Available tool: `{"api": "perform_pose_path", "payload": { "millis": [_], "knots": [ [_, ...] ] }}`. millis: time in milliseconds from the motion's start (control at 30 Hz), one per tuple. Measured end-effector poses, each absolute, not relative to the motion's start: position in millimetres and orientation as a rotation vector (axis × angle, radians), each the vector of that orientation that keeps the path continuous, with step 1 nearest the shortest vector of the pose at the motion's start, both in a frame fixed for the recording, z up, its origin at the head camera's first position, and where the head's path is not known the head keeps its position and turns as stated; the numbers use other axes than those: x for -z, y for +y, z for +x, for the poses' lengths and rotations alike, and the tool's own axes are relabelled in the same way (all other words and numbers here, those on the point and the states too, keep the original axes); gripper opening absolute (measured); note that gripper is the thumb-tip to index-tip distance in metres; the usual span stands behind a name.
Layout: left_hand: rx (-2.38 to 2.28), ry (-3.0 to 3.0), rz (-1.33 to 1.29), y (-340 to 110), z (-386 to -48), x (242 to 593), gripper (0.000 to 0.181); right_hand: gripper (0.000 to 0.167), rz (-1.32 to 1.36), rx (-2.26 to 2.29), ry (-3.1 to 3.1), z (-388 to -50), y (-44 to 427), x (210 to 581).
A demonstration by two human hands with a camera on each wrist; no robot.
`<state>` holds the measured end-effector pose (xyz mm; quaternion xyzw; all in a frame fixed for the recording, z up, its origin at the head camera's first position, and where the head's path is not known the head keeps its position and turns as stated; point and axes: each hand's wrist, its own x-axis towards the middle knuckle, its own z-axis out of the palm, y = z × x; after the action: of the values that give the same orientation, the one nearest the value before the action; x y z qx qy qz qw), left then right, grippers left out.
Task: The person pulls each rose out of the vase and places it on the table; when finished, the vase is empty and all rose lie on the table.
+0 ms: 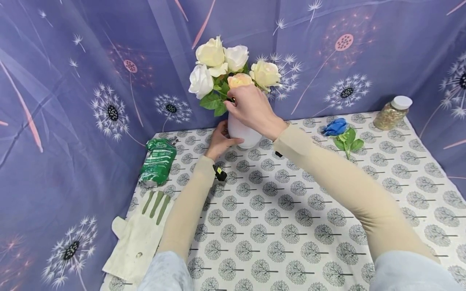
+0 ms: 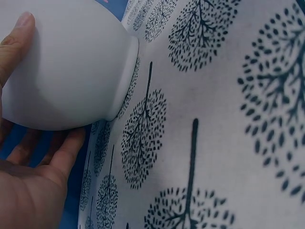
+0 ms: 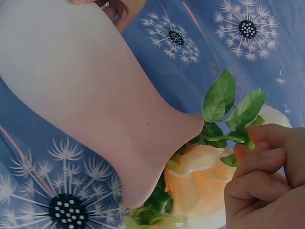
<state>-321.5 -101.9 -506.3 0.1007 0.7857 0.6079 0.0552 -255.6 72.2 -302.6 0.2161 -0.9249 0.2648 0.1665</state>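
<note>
A white vase [image 1: 243,132], tinted pink towards its flared mouth in the right wrist view, stands upright at the back of the table. My left hand [image 1: 220,141] holds its lower body, thumb [image 2: 19,40] on the near side and fingers behind. White and cream artificial roses [image 1: 210,52] rise from the mouth, with a peach rose [image 1: 240,80] low among them. Right at the mouth, my right hand [image 1: 252,106] pinches a green leafy rose stem [image 3: 226,138] between thumb and curled fingers. Which bloom that stem carries is hidden.
A blue rose [image 1: 335,127] lies on the patterned tablecloth to the right, near a white-lidded jar [image 1: 392,113]. On the left are a green packet [image 1: 158,161] and a pale work glove [image 1: 140,234]. Purple curtain [image 1: 120,24] closes off the back and sides.
</note>
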Motion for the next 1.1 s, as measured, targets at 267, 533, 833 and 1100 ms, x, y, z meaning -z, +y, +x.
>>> {"api": "perform_pose_path", "payload": {
  "millis": [267,533,833,1100],
  "knots": [
    [-1.844,2.378,0.318,-104,-324,508,0.099,0.025,0.516,-0.609,-2.726,-268,57,295],
    [-1.844,2.386,0.326,-103,-325,510,0.1,0.023,0.445,-0.487,-2.802,-277,47,295],
    [-1.85,2.378,0.316,-102,-323,508,0.099,0.025,0.432,-0.365,-2.774,-280,41,301],
    [-1.876,2.367,0.323,-102,-322,508,0.097,0.024,0.461,-0.35,-2.721,-278,41,303]
  ]
}}
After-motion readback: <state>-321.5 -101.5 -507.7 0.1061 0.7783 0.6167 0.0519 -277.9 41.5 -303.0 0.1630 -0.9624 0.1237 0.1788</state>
